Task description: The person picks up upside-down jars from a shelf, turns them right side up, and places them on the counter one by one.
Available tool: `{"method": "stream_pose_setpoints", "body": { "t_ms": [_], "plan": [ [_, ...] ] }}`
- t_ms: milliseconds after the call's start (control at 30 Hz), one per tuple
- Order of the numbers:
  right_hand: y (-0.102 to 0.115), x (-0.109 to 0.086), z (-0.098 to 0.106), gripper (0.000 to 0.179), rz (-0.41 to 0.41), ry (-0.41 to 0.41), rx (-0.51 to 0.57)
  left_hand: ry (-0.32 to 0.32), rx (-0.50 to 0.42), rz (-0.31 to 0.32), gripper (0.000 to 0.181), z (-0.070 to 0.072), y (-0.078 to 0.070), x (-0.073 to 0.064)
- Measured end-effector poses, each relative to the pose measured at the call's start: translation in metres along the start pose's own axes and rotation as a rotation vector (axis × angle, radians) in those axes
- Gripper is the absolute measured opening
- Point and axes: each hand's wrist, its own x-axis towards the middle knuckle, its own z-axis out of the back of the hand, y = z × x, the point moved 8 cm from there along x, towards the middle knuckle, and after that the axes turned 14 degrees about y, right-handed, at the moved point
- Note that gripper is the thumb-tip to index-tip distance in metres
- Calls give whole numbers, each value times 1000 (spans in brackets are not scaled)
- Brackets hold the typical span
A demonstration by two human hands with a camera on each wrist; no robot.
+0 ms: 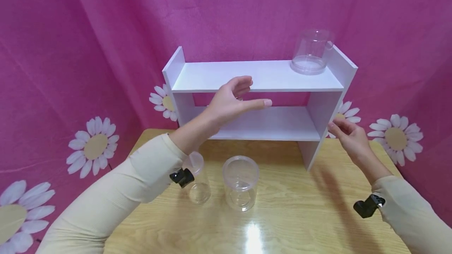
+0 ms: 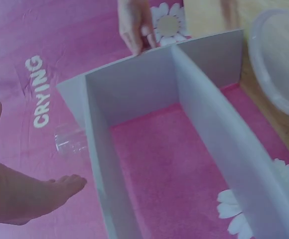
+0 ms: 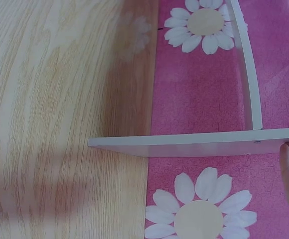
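Observation:
A white two-tier shelf [image 1: 254,75] stands on the wooden table. My left hand [image 1: 233,103] hovers before the upper shelf board, empty, thumb and fingers spread apart. Fingertips of my right hand [image 1: 351,138] touch the outer face of the right side panel [image 3: 209,145]. On the top board, by that panel, sits a clear jar [image 1: 310,54]; it also shows in the left wrist view. Below on the table are a wide clear jar [image 1: 241,181] and, to its left, a narrower clear jar [image 1: 199,191], partly hidden by my left forearm.
Behind the shelf hangs a pink cloth [image 1: 247,15] with white daisies and lettering. The wooden table [image 1: 282,214] extends in front, with a bright light reflection near the wide jar. Black wrist cameras [image 1: 369,205] sit on both sleeves.

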Motion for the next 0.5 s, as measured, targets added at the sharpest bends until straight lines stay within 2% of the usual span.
{"method": "stream_pose_setpoints", "body": {
  "t_ms": [100, 267, 500],
  "plan": [
    [0, 1, -2, 17, 27, -5, 8, 13, -25, 22, 82, 2, -5, 10],
    [1, 5, -2, 18, 49, -6, 5, 14, 4, 60, 83, 6, -15, 29],
    [2, 7, 1, 14, 28, -6, -20, 7, 114, 214, 86, 11, -31, 57]
  ]
}}
